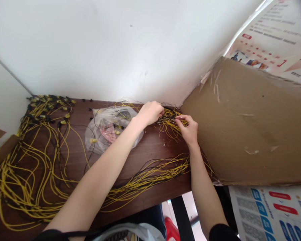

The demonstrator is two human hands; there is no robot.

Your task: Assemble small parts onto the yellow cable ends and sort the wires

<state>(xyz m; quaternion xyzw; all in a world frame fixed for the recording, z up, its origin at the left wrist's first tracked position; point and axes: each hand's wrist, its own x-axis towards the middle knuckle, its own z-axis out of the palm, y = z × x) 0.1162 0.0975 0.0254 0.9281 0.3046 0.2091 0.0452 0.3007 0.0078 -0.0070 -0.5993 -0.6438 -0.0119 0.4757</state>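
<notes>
A tangle of thin yellow and black wires (pixel 171 131) lies at the far right of the brown table, against the white wall. My left hand (pixel 152 113) reaches in from its left side, fingers curled down and closed on dark wires at its edge. From the right, my right hand (pixel 190 130) pinches thin wire ends between thumb and fingertips. The two hands are a short gap apart, with black wire strands between them. Exactly which strands each hand grips is too small to tell. Just left of my left hand is a clear plastic bag (pixel 100 125) with small yellow and black parts inside.
A long bundle of yellow and black cables (pixel 150 175) runs along the front and loops up the left side. Its ends carry small connectors (pixel 50 103) in the far left corner. A cardboard sheet (pixel 251 127) walls off the right. The white wall (pixel 115 50) closes the back.
</notes>
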